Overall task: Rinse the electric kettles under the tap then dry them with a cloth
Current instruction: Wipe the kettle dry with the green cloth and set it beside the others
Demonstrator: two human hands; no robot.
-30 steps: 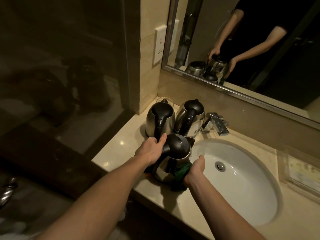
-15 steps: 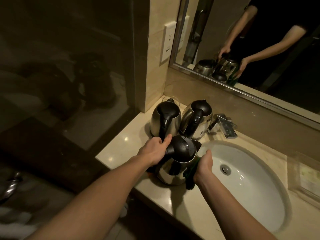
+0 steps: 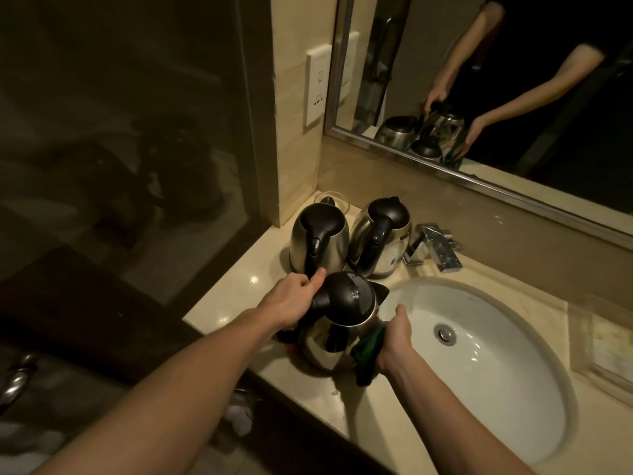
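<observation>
Three steel electric kettles with black lids and handles stand on the beige counter (image 3: 219, 313). The near kettle (image 3: 342, 323) sits at the counter's front, left of the basin. My left hand (image 3: 291, 299) grips its black handle, thumb pointing along the top. My right hand (image 3: 394, 337) holds a dark green cloth (image 3: 368, 351) pressed against the kettle's right side. Behind it stand the back-left kettle (image 3: 318, 238) and the back-right kettle (image 3: 382, 234), both untouched.
A chrome tap (image 3: 435, 246) sits behind the white oval basin (image 3: 479, 365); no water runs. A mirror (image 3: 479, 80) hangs above, a wall socket (image 3: 317, 85) to its left. A clear tray (image 3: 603, 351) is at the far right. A dark glass partition (image 3: 120, 132) bounds the left.
My right hand with the cloth has slid upward along the kettle's right side. My left hand keeps its grip on the handle. The view shifted slightly.
</observation>
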